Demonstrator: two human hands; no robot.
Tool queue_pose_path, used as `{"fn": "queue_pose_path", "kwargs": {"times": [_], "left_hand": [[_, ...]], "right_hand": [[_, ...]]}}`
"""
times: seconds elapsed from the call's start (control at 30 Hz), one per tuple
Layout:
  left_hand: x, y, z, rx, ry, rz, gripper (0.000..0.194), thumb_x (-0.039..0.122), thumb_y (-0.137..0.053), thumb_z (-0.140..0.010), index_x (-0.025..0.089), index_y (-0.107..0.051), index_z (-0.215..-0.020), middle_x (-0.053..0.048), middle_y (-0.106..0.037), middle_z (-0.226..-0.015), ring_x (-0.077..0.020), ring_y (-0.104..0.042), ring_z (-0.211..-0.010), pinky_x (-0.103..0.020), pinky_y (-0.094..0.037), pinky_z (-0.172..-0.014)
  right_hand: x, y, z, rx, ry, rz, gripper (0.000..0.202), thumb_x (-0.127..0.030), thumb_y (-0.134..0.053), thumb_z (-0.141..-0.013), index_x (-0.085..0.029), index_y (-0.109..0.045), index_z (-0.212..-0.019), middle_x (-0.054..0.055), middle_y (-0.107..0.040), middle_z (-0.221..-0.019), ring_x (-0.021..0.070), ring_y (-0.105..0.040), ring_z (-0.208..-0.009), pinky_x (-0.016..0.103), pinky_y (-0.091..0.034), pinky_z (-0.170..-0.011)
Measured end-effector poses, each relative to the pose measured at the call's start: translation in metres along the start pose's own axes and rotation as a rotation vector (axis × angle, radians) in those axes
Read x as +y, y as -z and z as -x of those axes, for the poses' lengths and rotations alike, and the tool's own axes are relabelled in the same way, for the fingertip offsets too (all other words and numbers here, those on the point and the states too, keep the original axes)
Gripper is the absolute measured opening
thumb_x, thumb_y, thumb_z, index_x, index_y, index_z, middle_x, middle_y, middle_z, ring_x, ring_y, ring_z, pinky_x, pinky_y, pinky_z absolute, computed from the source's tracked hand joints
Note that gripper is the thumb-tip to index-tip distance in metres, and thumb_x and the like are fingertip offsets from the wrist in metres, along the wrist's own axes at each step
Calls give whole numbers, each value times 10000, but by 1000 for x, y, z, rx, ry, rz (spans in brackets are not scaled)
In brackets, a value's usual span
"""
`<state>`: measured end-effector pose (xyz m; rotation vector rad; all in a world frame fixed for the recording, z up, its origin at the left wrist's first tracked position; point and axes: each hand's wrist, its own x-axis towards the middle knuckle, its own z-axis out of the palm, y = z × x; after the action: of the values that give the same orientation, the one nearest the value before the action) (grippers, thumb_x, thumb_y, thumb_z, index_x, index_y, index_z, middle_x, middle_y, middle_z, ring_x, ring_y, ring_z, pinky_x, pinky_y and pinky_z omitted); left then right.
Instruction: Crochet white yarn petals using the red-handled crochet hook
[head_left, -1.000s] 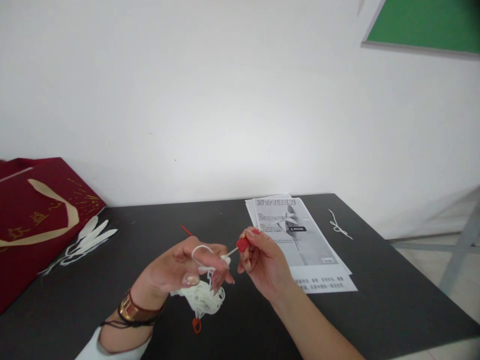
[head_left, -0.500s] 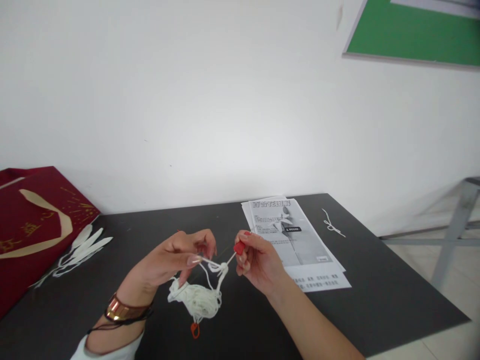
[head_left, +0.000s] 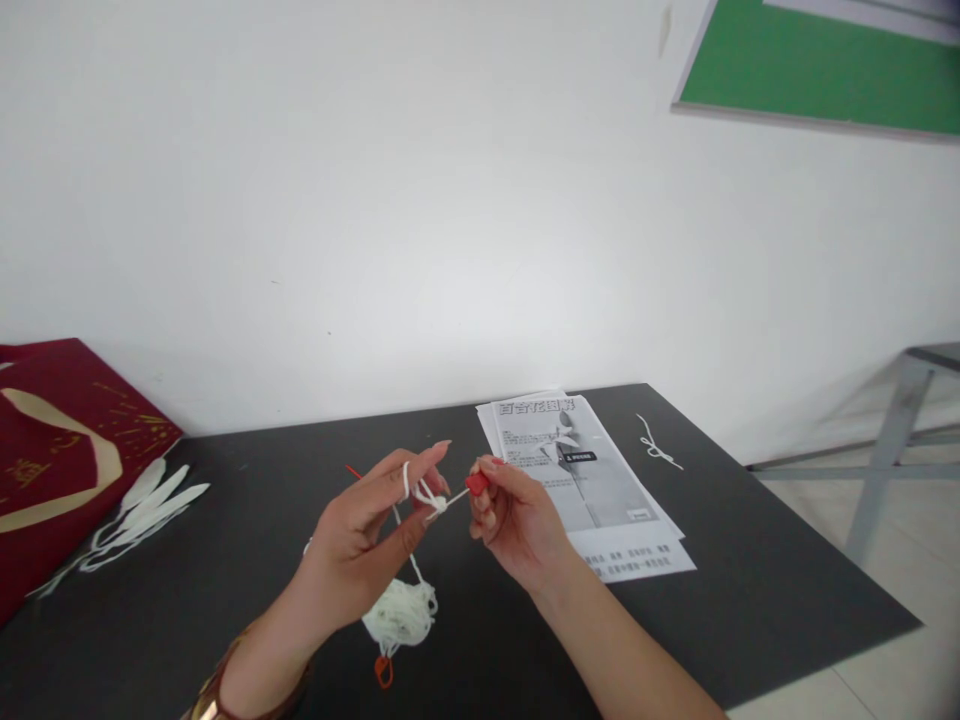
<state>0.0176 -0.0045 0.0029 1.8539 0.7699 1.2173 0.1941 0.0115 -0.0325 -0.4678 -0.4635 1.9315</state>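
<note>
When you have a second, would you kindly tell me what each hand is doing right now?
Left hand: pinching white yarn, with a strand looped around a raised finger.
Right hand: closed on the red-handled tool.

Soft light, brightest on the central wall [head_left: 420, 220], dimmer towards edges.

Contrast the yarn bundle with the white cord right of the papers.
The yarn bundle is a thick mass; the white cord is a thin, looped strand. The yarn bundle has an orange clip at its near edge; the white cord has none. Both are white.
</note>
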Motion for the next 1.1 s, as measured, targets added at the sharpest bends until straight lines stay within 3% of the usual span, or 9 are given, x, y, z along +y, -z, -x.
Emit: {"fn": "queue_pose_path", "kwargs": {"times": [0.1,0.27,0.37,0.53,0.73,0.87,0.97,1.0,1.1], "left_hand": [[1,-4,1,107,-29,-99,573,58,-585,-842,350,-548,-1334,-23,-617,-892,-154,-573,-840,-264,-455,-776],[-2,-8,3,182,-18,-106,547,58,-641,-792,308,-613,-1278,-25,-626,-845,-159,-583,-790,-265,-468,-747],[-5,-11,3,265,84,2,558,73,-707,-740,284,-638,-1252,-4,-620,-770,-148,-566,-735,-270,-473,-750],[-9,-20,2,377,259,343,683,107,-758,-704,330,-562,-1320,39,-567,-700,-117,-526,-661,-215,-463,-608],[-9,-25,2,484,316,485,700,96,-761,-704,335,-547,-1326,60,-557,-706,-79,-528,-668,-174,-463,-633],[-9,-31,1,565,344,516,712,90,-776,-687,319,-553,-1323,72,-569,-691,-68,-532,-652,-171,-469,-665],[-8,-36,0,600,372,578,721,87,-773,-692,294,-537,-1341,79,-572,-655,-60,-535,-615,-168,-466,-664],[-8,-36,0,596,392,615,716,81,-770,-694,286,-539,-1340,79,-577,-645,-59,-543,-610,-169,-467,-667],[-8,-28,-3,499,506,791,698,54,-764,-677,246,-563,-1316,66,-596,-631,-67,-566,-585,-169,-466,-613]], "right_hand": [[0,-1,0,35,35,-8,143,-224,-747,-722,-101,-674,-724,-19,-669,-508,76,-574,-367,177,-562,-406],[0,-1,1,91,79,7,130,-208,-746,-726,-102,-672,-730,-9,-686,-540,83,-593,-385,182,-568,-412],[1,-2,1,99,93,3,148,-220,-759,-723,-99,-676,-737,-3,-692,-547,84,-604,-393,170,-562,-412],[4,-5,4,101,164,38,173,-266,-761,-747,-116,-676,-757,1,-703,-568,96,-635,-432,188,-586,-465],[8,-14,11,98,365,171,173,-310,-731,-793,-148,-677,-814,25,-727,-643,110,-667,-502,198,-581,-523],[11,-17,18,125,560,415,105,-281,-653,-862,-183,-688,-849,25,-735,-702,144,-693,-567,260,-600,-560],[12,-13,25,122,793,783,138,-181,-588,-892,-219,-720,-909,43,-742,-792,171,-714,-657,292,-609,-616],[12,-10,27,61,886,976,209,-121,-585,-877,-239,-721,-984,55,-751,-831,185,-722,-730,304,-607,-678],[9,1,28,-295,1141,1416,453,-57,-587,-834,-270,-631,-1231,121,-716,-1120,255,-687,-1005,376,-583,-834]]}}
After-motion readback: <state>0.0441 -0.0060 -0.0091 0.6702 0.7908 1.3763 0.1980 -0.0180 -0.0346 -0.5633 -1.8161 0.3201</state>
